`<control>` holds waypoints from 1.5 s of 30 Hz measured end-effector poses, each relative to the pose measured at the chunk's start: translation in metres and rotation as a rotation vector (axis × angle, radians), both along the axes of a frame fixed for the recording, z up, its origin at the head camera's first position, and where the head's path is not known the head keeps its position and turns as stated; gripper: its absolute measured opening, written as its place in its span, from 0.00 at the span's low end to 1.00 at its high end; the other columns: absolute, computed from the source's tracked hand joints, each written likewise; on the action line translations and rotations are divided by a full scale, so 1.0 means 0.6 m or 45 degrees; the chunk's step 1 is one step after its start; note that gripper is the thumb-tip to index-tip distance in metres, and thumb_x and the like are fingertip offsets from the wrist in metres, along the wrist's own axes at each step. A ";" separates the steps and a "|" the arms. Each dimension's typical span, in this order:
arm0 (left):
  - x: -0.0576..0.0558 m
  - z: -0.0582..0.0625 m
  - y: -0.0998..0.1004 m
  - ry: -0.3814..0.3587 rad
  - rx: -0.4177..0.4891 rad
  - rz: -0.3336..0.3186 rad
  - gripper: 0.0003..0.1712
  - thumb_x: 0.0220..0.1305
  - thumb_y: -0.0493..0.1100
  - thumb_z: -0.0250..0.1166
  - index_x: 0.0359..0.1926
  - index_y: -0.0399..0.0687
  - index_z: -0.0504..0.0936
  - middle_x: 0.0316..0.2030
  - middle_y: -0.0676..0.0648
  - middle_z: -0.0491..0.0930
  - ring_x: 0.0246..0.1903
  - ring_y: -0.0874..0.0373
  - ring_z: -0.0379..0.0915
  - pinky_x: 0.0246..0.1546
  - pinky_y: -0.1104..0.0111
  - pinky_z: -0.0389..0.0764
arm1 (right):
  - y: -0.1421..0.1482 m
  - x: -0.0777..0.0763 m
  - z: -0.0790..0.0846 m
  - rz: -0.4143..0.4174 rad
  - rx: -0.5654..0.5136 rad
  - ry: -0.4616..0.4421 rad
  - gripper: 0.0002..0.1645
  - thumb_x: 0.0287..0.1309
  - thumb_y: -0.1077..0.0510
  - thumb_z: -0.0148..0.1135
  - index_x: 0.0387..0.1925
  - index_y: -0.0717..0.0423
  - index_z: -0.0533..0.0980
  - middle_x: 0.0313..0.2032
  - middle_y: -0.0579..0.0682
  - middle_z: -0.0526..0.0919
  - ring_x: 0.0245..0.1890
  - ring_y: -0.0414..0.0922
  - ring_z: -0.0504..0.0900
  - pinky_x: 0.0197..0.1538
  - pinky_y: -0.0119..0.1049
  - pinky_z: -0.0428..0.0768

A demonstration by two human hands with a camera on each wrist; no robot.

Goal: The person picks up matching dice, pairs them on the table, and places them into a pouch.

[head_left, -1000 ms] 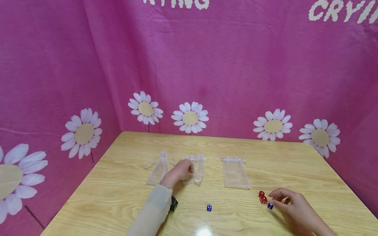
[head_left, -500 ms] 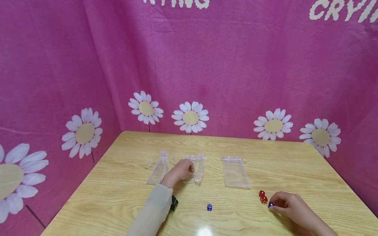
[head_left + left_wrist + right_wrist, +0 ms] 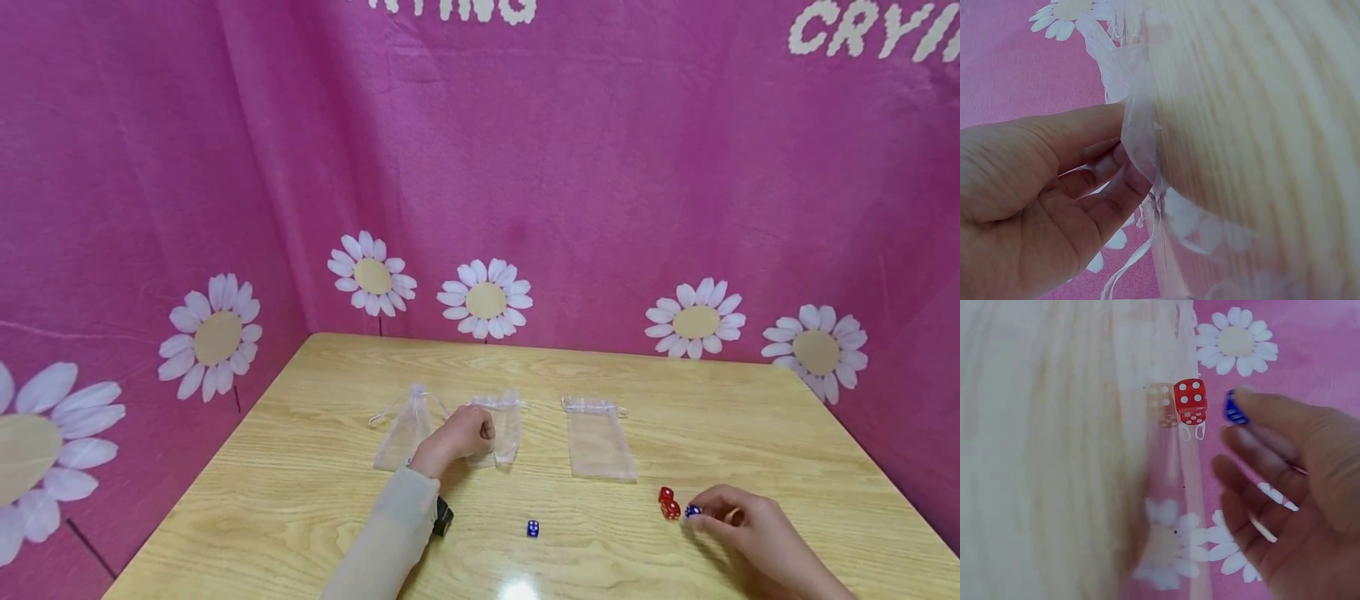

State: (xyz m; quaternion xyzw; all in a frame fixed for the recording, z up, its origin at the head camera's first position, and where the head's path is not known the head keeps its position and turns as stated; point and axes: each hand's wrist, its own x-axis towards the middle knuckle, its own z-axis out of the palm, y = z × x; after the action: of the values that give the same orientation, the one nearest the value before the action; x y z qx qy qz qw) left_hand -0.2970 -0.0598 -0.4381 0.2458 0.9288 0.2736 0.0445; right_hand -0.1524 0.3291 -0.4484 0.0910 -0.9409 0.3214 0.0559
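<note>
My left hand (image 3: pixel 459 433) pinches the edge of the middle sheer organza drawstring bag (image 3: pixel 507 432), which lies on the table; in the left wrist view its thin fabric (image 3: pixel 1140 119) is between thumb and fingers. My right hand (image 3: pixel 753 527) holds a blue die (image 3: pixel 1235 407) between thumb and index finger, raised a little off the tabletop, the other fingers loosely bent. Just left of it two red dice (image 3: pixel 671 510) sit close together. A second blue die (image 3: pixel 533 528) rests on the table between the hands.
Another organza bag (image 3: pixel 401 437) lies on the left, drawn narrow at its neck, partly behind the left wrist. A flat one (image 3: pixel 602 442) lies right of the middle bag. The wooden table (image 3: pixel 337 375) meets a pink daisy-printed curtain (image 3: pixel 570 208) behind and at the sides.
My right hand has closed thumb and finger on the blue die and lifted it slightly from the table. The left hand stays at the middle bag.
</note>
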 end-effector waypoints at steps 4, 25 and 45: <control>0.001 -0.001 -0.003 0.005 -0.001 0.003 0.07 0.57 0.30 0.68 0.26 0.41 0.80 0.29 0.48 0.75 0.33 0.59 0.64 0.39 0.69 0.71 | -0.002 0.006 0.005 -0.126 -0.113 -0.013 0.07 0.61 0.50 0.65 0.38 0.47 0.82 0.33 0.36 0.84 0.31 0.30 0.75 0.35 0.26 0.74; 0.000 0.000 -0.006 -0.030 -0.013 0.033 0.07 0.58 0.30 0.66 0.26 0.41 0.79 0.28 0.49 0.73 0.30 0.59 0.63 0.36 0.70 0.68 | -0.072 -0.003 0.017 -0.020 -0.281 -0.020 0.07 0.60 0.56 0.66 0.39 0.53 0.82 0.32 0.36 0.85 0.32 0.29 0.77 0.36 0.26 0.75; 0.001 0.003 0.000 -0.079 -0.012 0.053 0.08 0.59 0.31 0.67 0.26 0.43 0.78 0.27 0.52 0.71 0.30 0.60 0.64 0.38 0.69 0.70 | -0.216 -0.040 0.005 0.496 -0.340 0.127 0.03 0.57 0.56 0.68 0.35 0.47 0.83 0.27 0.43 0.82 0.29 0.28 0.75 0.32 0.28 0.75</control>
State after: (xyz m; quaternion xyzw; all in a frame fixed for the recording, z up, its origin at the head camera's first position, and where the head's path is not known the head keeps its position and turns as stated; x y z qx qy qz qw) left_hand -0.2964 -0.0599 -0.4363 0.2178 0.9332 0.2776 0.0687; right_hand -0.1763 0.1997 -0.4453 0.2783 -0.8508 0.4429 0.0507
